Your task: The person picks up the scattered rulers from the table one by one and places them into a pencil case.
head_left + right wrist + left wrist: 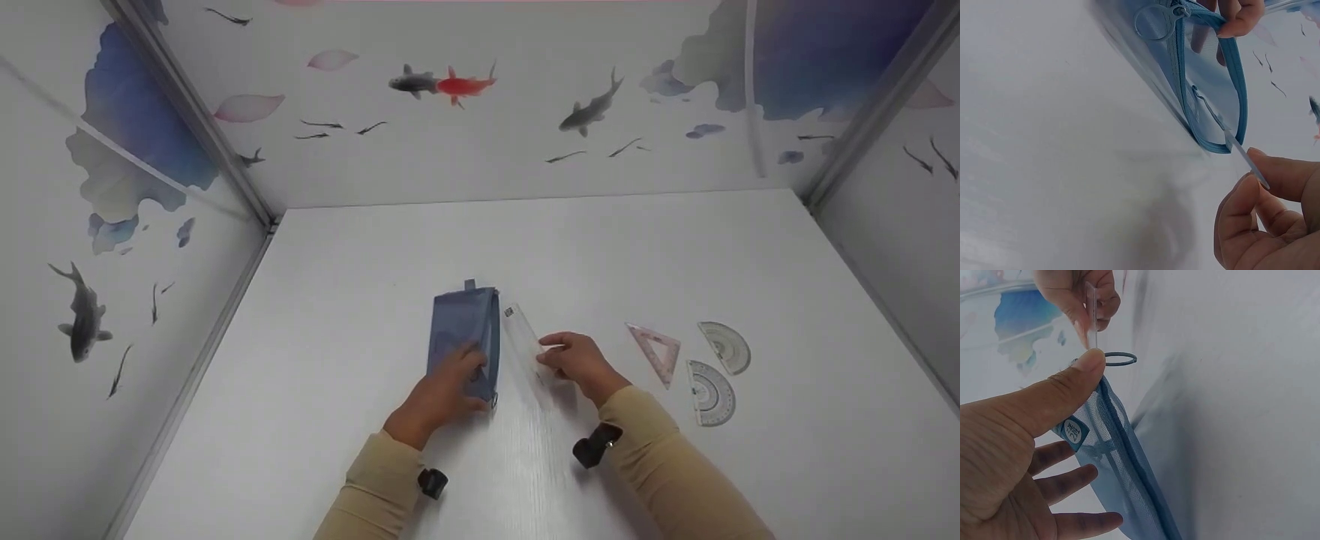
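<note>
A blue zip pencil pouch (pixel 459 319) with see-through mesh lies upright in front of the person in the head view. My left hand (pixel 442 390) holds its edge; in the left wrist view the thumb (pixel 1086 365) presses near the zip end, beside a ring pull (pixel 1121 359). The zipped mouth (pixel 1234 62) gapes in the right wrist view. My right hand (pixel 581 364) pinches a clear ruler (pixel 523 330) between thumb and fingers, just right of the pouch. Its far end (pixel 1213 112) points at the mouth; I cannot tell whether it is inside.
Right of my right hand lie a pinkish set square (pixel 642 336), a clear protractor (pixel 735 349) and a second protractor (pixel 724 394). Printed walls with fish bound the white table (pixel 337 262) at the back and both sides.
</note>
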A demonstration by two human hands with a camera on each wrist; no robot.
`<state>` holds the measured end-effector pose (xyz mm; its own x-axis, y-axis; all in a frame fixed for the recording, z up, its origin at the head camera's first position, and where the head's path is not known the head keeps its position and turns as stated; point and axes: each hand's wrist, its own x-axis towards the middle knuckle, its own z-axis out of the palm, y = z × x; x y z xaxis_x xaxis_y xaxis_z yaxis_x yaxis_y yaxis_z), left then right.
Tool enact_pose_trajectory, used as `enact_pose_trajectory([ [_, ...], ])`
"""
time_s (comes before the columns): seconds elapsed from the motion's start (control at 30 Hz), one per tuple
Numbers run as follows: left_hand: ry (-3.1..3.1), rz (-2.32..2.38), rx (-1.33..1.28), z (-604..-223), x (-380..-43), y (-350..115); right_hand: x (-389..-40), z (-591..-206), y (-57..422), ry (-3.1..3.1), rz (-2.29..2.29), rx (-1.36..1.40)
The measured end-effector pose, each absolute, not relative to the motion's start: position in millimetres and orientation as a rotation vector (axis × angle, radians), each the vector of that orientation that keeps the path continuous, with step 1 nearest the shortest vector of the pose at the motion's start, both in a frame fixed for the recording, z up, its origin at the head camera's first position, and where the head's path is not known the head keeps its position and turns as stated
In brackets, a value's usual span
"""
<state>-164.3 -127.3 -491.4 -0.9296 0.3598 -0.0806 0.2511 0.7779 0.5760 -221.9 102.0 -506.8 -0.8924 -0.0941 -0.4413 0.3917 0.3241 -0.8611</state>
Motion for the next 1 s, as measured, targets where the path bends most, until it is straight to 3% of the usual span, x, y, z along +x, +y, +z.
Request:
enact_pose_trajectory([
  [1.0, 2.8, 0.787, 0.468, -493, -164, -128, -218, -509, 66, 2.064, -1.759, 0.277],
])
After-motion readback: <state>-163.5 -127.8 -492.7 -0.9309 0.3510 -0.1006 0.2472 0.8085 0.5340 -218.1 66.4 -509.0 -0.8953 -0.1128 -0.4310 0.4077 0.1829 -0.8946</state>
